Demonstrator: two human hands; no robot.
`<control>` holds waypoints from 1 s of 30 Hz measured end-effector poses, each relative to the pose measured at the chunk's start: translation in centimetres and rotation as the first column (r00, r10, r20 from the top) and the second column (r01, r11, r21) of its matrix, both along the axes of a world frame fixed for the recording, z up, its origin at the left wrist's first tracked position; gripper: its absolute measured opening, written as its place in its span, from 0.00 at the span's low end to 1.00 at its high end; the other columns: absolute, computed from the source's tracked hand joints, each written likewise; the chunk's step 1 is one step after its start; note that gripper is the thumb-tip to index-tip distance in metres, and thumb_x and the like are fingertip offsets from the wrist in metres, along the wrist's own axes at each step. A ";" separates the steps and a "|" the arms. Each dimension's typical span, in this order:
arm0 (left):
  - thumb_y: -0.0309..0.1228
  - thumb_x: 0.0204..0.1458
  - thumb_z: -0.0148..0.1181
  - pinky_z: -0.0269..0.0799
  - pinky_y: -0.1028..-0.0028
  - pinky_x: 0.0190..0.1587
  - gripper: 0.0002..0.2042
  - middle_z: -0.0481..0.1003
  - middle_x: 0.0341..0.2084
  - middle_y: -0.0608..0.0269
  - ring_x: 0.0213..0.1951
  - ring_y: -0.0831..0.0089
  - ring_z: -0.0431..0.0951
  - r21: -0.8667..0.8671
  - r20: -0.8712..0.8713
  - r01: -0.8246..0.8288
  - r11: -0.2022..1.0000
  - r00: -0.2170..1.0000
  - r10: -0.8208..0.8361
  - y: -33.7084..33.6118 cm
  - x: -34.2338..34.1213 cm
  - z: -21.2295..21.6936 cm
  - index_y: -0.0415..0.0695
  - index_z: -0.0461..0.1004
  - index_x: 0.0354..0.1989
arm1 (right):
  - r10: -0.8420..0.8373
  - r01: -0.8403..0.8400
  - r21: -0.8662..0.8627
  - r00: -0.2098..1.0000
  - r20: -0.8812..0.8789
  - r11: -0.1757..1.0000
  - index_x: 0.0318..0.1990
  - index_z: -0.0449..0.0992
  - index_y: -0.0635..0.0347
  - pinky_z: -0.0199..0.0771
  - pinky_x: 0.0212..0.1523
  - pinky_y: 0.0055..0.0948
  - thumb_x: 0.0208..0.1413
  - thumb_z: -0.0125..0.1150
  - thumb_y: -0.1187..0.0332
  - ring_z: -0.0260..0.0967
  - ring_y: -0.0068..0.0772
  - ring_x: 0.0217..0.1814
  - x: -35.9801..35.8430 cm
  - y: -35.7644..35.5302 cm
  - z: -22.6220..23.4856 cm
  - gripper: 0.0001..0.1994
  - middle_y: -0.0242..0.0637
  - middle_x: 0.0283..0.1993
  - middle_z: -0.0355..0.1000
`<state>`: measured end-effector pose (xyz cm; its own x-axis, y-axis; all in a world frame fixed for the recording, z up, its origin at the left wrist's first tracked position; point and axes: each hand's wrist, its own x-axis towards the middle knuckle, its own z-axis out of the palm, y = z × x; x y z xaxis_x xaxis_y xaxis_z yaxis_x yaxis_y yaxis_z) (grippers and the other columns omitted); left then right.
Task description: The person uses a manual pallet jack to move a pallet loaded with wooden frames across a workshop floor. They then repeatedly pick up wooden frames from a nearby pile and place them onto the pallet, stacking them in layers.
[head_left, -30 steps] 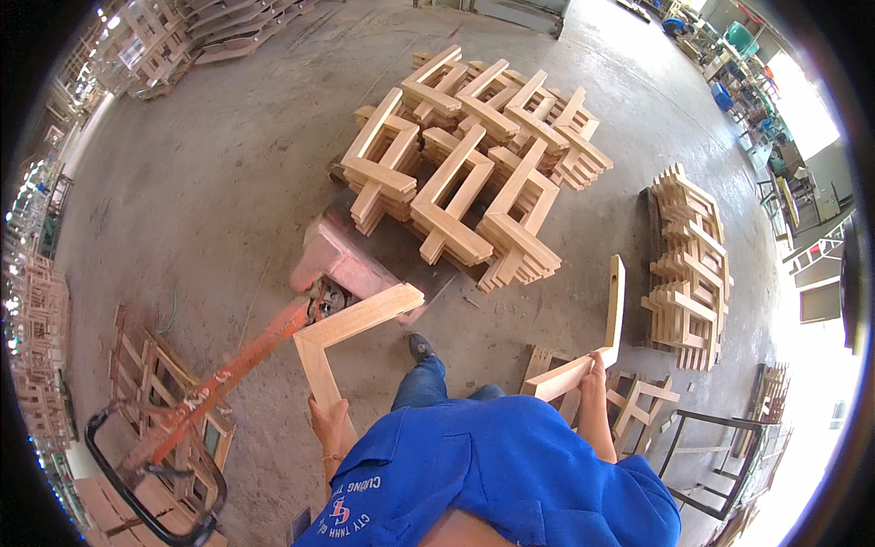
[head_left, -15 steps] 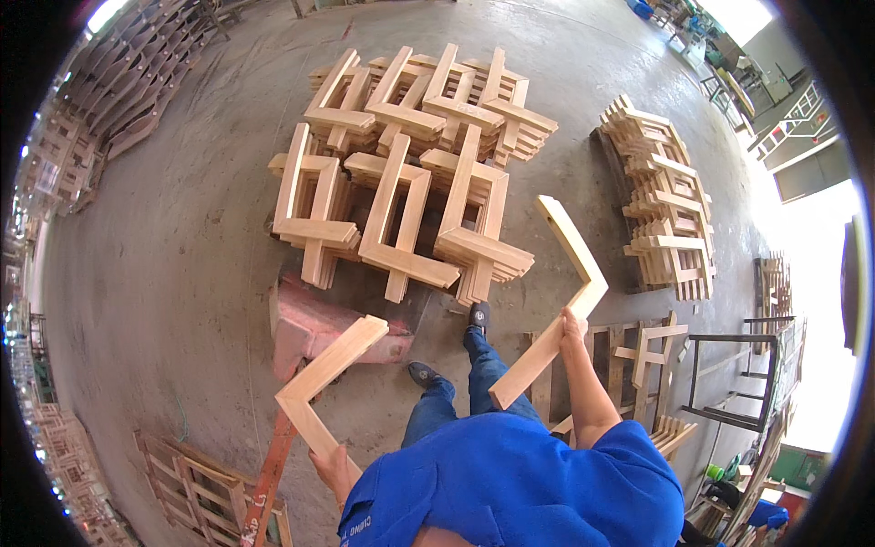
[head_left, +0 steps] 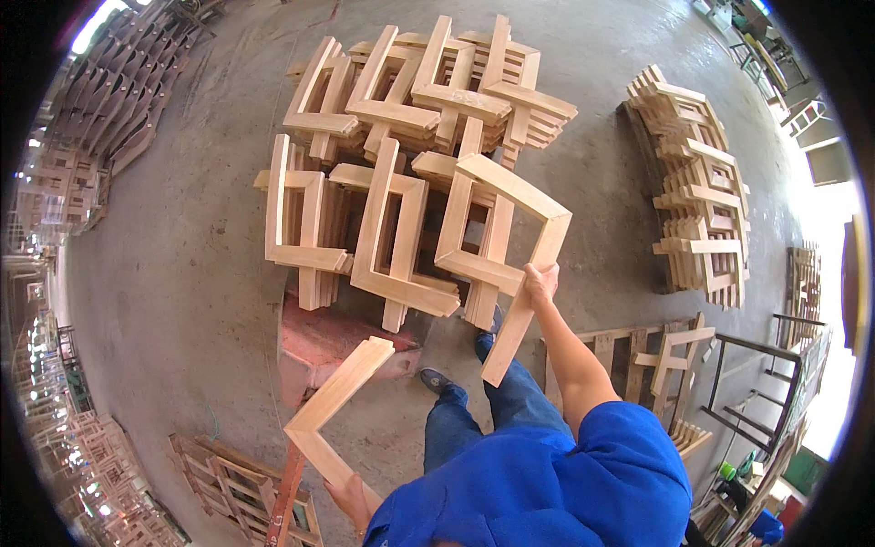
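My right hand is closed round one leg of an L-shaped wooden frame piece. That piece is raised at the near right corner of the stacked wooden frame pieces, its upper leg overlapping the stack in view. Lower left, my left hand grips the end of a second L-shaped wooden frame piece, whose bend points left and whose free leg reaches up toward the stack. The stack stands in two rows of interleaved pale wood angles. Part of my left hand is hidden behind the wood.
A red pallet truck with a long red handle sits under and before the stack. Wooden pallets lie at lower left and lower right. Another frame stack stands right, near a dark metal rack.
My right hand has moved up and forward, bringing its wooden piece over toward the stack. My left hand still holds its piece, slightly lower. My view has shifted, with the stack spreading wider.
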<state>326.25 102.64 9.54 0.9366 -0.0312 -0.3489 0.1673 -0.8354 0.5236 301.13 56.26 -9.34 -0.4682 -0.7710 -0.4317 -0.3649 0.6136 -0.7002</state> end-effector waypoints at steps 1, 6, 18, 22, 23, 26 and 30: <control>0.27 0.37 0.61 0.67 0.66 0.46 0.31 0.69 0.42 0.46 0.42 0.57 0.72 -0.011 0.001 -0.003 1.000 1.000 0.003 -0.3 -0.4 -0.1 0.34 0.58 0.54 | 0.015 -0.015 -0.003 1.000 0.012 1.000 0.53 0.62 0.63 0.65 0.53 0.37 0.34 0.63 0.61 0.68 0.47 0.50 0.6 -1.0 -0.5 0.34 0.50 0.45 0.70; 0.26 0.37 0.61 0.66 0.67 0.48 0.32 0.67 0.44 0.48 0.44 0.59 0.70 -0.065 -0.038 -0.007 0.998 0.999 0.004 -2.8 -2.2 -1.0 0.34 0.57 0.55 | 0.105 -0.101 -0.071 0.993 0.062 0.992 0.55 0.60 0.62 0.64 0.54 0.37 0.35 0.63 0.61 0.67 0.48 0.53 4.1 -5.4 -4.4 0.35 0.50 0.48 0.69; 0.26 0.40 0.62 0.64 0.68 0.51 0.35 0.63 0.49 0.50 0.48 0.62 0.67 -0.037 -0.153 0.009 0.999 0.988 -0.014 -8.7 0.4 -4.9 0.34 0.52 0.59 | 0.156 -0.143 -0.175 0.986 0.064 0.974 0.57 0.59 0.59 0.63 0.55 0.37 0.37 0.65 0.60 0.66 0.47 0.54 8.3 -9.0 -12.2 0.36 0.47 0.50 0.68; 0.26 0.41 0.64 0.64 0.68 0.51 0.35 0.63 0.48 0.52 0.48 0.64 0.66 -0.002 -0.142 0.060 0.998 0.988 -0.059 -8.4 3.6 -6.7 0.34 0.52 0.58 | 0.168 -0.155 -0.185 0.984 0.059 0.971 0.57 0.59 0.60 0.62 0.56 0.37 0.37 0.64 0.62 0.63 0.46 0.57 11.6 -8.6 -12.7 0.36 0.47 0.54 0.65; 0.25 0.41 0.64 0.63 0.68 0.51 0.35 0.63 0.48 0.52 0.48 0.64 0.66 -0.011 -0.154 0.076 0.997 0.985 -0.077 -9.1 4.1 -7.0 0.34 0.52 0.58 | 0.172 -0.158 -0.195 0.984 0.054 0.968 0.57 0.59 0.60 0.61 0.56 0.37 0.37 0.63 0.63 0.62 0.46 0.57 11.7 -8.8 -13.0 0.36 0.48 0.54 0.64; 0.25 0.40 0.64 0.63 0.68 0.51 0.36 0.63 0.49 0.52 0.48 0.64 0.66 -0.092 -0.182 0.111 0.989 0.975 -0.127 -11.3 4.8 -7.1 0.34 0.52 0.59 | 0.196 -0.194 -0.154 0.981 0.000 0.969 0.59 0.57 0.64 0.54 0.62 0.39 0.35 0.63 0.61 0.53 0.51 0.64 11.2 -9.9 -13.7 0.39 0.56 0.59 0.58; 0.24 0.41 0.63 0.63 0.69 0.52 0.35 0.62 0.49 0.52 0.49 0.65 0.66 -0.045 -0.212 0.112 0.993 0.970 -0.119 -12.1 5.2 -7.5 0.34 0.52 0.59 | 0.251 -0.257 -0.122 0.966 -0.062 0.959 0.60 0.56 0.66 0.47 0.66 0.40 0.35 0.64 0.60 0.45 0.54 0.68 9.6 -10.7 -14.3 0.41 0.60 0.62 0.53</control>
<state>331.46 90.50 2.01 0.8296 -0.1497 -0.5378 0.1815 -0.8387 0.5134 310.77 45.51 -23.63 -0.2663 -0.9147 -0.3040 -0.5307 0.4024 -0.7459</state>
